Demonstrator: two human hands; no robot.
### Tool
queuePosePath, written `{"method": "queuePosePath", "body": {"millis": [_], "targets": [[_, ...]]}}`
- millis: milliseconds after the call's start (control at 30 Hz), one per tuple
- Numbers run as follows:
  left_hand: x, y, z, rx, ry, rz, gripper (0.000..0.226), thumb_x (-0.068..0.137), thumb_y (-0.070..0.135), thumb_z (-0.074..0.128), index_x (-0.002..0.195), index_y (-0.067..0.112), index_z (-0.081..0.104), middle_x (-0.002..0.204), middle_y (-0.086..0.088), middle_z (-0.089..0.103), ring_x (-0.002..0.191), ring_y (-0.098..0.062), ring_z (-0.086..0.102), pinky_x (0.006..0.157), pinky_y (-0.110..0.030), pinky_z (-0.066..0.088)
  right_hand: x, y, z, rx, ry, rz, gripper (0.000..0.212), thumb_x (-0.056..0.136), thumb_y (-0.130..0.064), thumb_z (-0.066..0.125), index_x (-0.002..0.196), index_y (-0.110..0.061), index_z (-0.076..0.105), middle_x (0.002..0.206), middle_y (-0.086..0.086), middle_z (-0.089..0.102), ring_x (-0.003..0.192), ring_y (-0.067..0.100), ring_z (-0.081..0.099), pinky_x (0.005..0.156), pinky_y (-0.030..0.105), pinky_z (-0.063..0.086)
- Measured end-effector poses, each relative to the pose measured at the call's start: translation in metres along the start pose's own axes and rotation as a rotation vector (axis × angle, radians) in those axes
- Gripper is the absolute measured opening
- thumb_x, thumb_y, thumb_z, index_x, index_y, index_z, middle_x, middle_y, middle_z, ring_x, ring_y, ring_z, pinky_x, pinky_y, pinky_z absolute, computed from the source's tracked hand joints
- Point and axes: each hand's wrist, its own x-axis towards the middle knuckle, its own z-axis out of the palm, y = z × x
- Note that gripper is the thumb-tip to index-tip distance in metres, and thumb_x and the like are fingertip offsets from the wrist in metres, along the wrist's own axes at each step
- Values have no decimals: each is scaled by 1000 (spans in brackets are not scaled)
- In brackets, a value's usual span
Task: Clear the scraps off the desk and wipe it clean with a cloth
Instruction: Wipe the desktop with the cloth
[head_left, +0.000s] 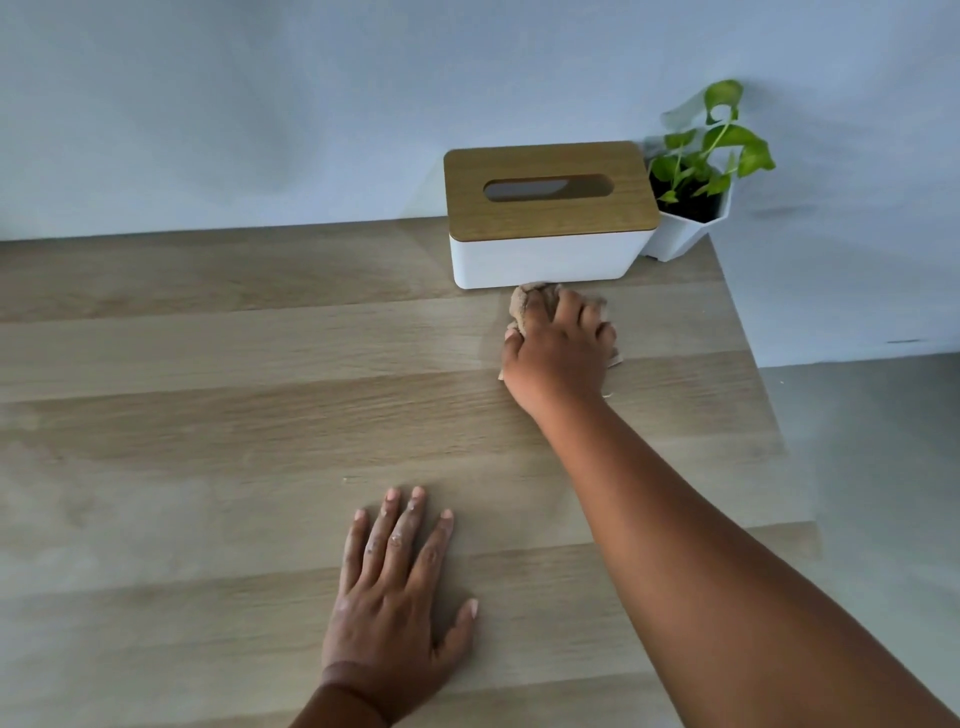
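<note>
Wiping: right hand (558, 345) is clamping a bunched cloth (524, 301) on the surface (208, 415), touching the tissue box (545, 223); left hand (395, 597) is lying flat, empty. Risk: pushing onward is likely shoving the box into the plant pot (685, 228).

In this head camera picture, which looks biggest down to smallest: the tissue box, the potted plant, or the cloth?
1. tissue box
2. potted plant
3. cloth, mostly hidden under the right hand, so its full size is unsure.
</note>
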Motion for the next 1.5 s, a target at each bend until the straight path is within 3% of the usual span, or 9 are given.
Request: {"method": "queuePosePath", "body": {"millis": [300,467,533,667,800,1000,1133,1333,1500], "targets": [[1,0,1,-16,-14,-2,90,79,60,66,155,17,43,169,-11,22,156,-35,19,119,-64,25,-26,-79,15,77,-14,-345,54,87,-43,51,137,-22,54,147,13,45,130,39,40,105,52,34],[0,-1,2,-17,-7,-5,89,78,60,66,153,17,46,168,-11,24,156,-35,20,118,-64,27,-61,-31,22,129,-40,-514,57,94,-46,51,146,-23,52,163,7,37,147,37,33,119,54,26],[0,0,2,-24,3,-2,89,78,61,66,152,17,47,168,-11,26,155,-35,22,118,-64,28,-67,18,19,96,-16,-462,58,95,-48,49,148,-24,49,164,4,35,148,35,33,117,53,29],[2,0,1,-34,6,-1,88,79,61,65,153,18,47,168,-11,26,155,-35,23,118,-64,28,-47,101,5,28,2,-55,60,99,-45,45,153,-18,39,165,13,31,150,40,27,119,58,29],[2,0,-1,-28,-10,-7,88,78,60,66,152,17,48,168,-11,26,156,-34,21,119,-63,27,-9,73,2,84,-8,90,62,101,-42,38,158,-20,30,168,13,23,155,41,15,124,59,18],[1,0,-3,20,-36,-2,85,81,59,61,151,14,48,165,-14,31,156,-34,21,121,-63,24,-52,-30,19,117,-37,-303,59,96,-44,45,151,-22,45,166,6,31,153,38,22,124,54,15],[1,1,-4,29,-39,5,84,82,60,60,151,14,48,164,-15,33,155,-35,22,121,-63,24,-117,12,25,133,-31,-454,56,96,-44,49,147,-22,51,164,3,35,153,34,26,123,55,19],[3,1,-4,5,-10,3,82,82,60,60,150,15,50,164,-14,34,155,-34,23,121,-62,23,-118,144,10,102,34,-32,60,97,-49,45,152,-26,43,164,3,35,151,32,30,117,56,33],[2,1,-3,17,-4,-1,83,83,58,61,151,14,48,164,-14,33,156,-33,21,122,-62,21,-76,137,8,99,44,198,63,98,-46,40,156,-23,37,166,7,30,154,36,22,123,58,20]]}}
